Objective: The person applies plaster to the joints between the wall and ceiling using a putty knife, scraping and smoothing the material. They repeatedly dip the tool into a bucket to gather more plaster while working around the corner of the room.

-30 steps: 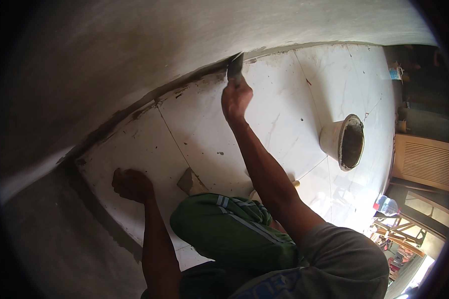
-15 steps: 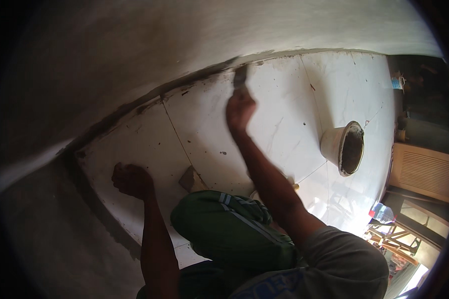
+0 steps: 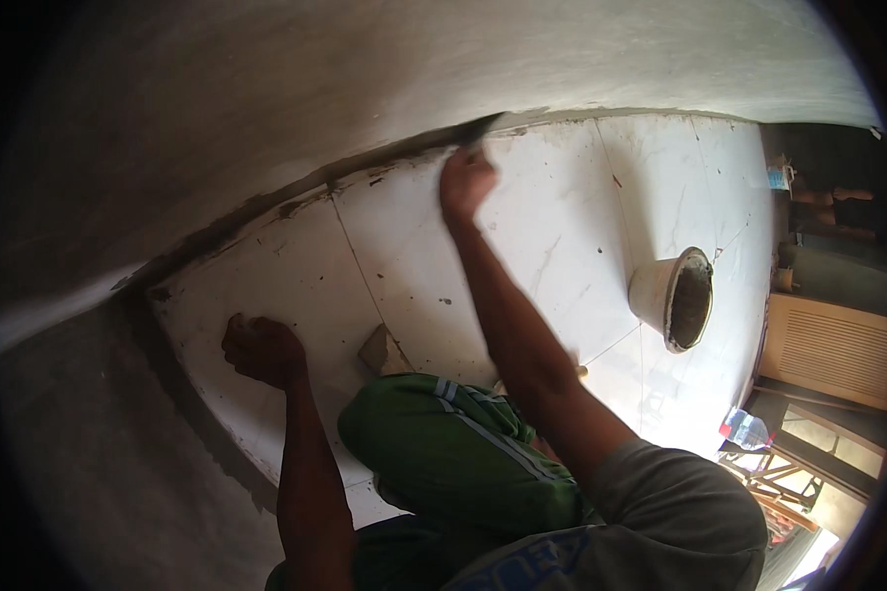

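Gripping the dark trowel [image 3: 478, 131] tight in your right hand [image 3: 465, 183] at the floor-wall joint [image 3: 296, 202] just beyond it, with your left hand [image 3: 261, 350] fisted empty on the tiled floor [image 3: 562, 207], you risk smearing mortar onto the tiles by tilting the blade.

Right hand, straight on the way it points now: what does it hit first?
Most likely the dark mortar joint where the white floor tiles meet the plastered wall. The right hand points up at it, the tool it grips already at that seam. Depth is unclear.
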Action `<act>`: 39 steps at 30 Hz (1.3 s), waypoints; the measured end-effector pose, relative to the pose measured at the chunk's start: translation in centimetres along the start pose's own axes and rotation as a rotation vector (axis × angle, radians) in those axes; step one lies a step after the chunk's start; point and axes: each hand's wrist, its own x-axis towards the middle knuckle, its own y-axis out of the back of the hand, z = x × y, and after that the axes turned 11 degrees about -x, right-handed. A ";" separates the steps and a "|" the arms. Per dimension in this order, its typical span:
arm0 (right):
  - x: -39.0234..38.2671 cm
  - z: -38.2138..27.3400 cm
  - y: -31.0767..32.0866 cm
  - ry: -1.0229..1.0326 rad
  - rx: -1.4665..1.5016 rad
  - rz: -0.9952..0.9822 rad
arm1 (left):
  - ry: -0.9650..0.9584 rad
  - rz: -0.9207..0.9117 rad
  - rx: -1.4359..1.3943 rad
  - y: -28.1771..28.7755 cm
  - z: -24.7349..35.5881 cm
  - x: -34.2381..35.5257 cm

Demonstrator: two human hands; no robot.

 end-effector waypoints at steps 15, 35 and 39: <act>8.8 11.5 40.2 0.241 -0.051 -0.064 | -0.225 0.045 0.135 -2.1 -3.7 -0.1; 19.4 35.1 42.7 0.225 -1.164 -0.591 | -0.295 0.071 0.250 -1.9 -5.5 1.2; 20.5 35.3 45.0 0.367 -1.112 -0.739 | -0.219 0.001 0.305 -1.8 -5.0 0.7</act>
